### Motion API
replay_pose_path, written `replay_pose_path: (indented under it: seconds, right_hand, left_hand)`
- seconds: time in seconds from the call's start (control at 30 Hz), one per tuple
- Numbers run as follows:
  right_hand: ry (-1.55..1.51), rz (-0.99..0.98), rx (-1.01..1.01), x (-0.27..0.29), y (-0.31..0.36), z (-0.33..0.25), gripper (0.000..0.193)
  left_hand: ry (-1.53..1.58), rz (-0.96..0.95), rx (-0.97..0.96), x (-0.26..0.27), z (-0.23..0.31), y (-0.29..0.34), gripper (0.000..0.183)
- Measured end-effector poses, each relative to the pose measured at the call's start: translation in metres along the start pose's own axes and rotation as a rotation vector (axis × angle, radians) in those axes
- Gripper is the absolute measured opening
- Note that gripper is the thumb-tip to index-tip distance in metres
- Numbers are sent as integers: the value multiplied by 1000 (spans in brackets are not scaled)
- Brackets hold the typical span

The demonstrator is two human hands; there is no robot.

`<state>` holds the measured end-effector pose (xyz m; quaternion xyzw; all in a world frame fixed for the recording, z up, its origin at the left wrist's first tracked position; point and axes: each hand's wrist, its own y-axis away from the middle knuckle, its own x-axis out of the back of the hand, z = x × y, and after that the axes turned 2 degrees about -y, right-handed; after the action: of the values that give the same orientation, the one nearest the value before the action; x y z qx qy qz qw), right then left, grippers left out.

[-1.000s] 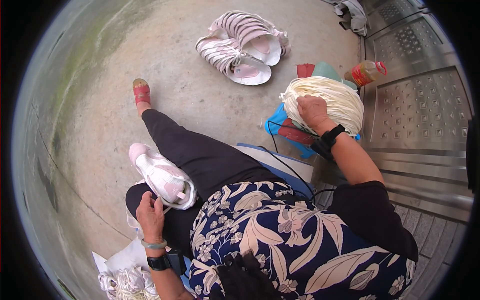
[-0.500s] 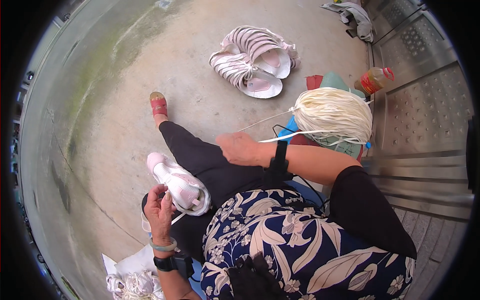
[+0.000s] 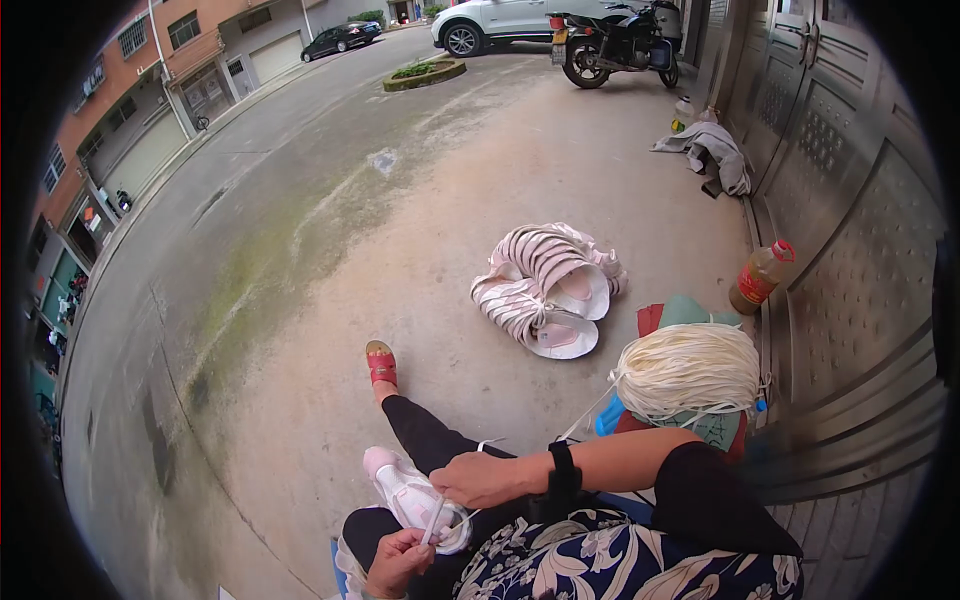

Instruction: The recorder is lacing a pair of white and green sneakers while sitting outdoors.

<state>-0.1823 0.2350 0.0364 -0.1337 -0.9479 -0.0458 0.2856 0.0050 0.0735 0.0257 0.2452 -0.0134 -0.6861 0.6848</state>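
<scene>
A pink and white shoe upper (image 3: pixel 402 492) rests on my lap, its toe pointing away. Beside its near end, my left hand (image 3: pixel 398 562) pinches a flat white shoelace (image 3: pixel 433 522) between thumb and fingers. My right hand (image 3: pixel 484 480) reaches over the upper, fingers curled on the upper part of the same lace. A loose lace end sticks up behind the right hand's knuckles. Part of the upper is hidden beneath that hand. To the right lies a large tied bundle of cream-white laces (image 3: pixel 690 370), with a strand trailing toward my right forearm.
On the concrete floor ahead sits a stack of tied pink-white shoe uppers (image 3: pixel 545 290). A red-capped bottle (image 3: pixel 762 275) stands by the metal door (image 3: pixel 850 290). Grey cloth (image 3: pixel 712 155) lies farther along. A motorcycle (image 3: pixel 615 45) and white car (image 3: pixel 500 25) are beyond.
My right hand has come from near the lace bundle to the shoe upper. The left hand, earlier with fingers raised and apart, now pinches the lace. The view has tilted up toward the street.
</scene>
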Motion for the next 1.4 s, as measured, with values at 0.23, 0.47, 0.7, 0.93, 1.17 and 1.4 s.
replay_pose_path:
  seconds: [0.23,0.47,0.7,0.93,1.17,1.4]
  right_hand:
    - [785,185,-359,90,58,195,13]
    - [526,580,-891,89,69,220,20]
    - [18,231,138,-26,-13,89,30]
    - [-213,-111,104,-42,-22,43,14]
    - [-74,177,-110,-27,-25,108,18]
    - [366,289,-244,-21,-32,152,14]
  left_hand:
    - [-188,184,125,38,5,35,13]
    - [-167,292,131,41,-11,39,21]
    - [-539,241,4,-3,-14,-24,14]
    - [-470,300,-46,9,-32,-30,17]
    - [-469,433,55,39,-50,-15,16]
    - [-657,495,18,46,-43,-31,13]
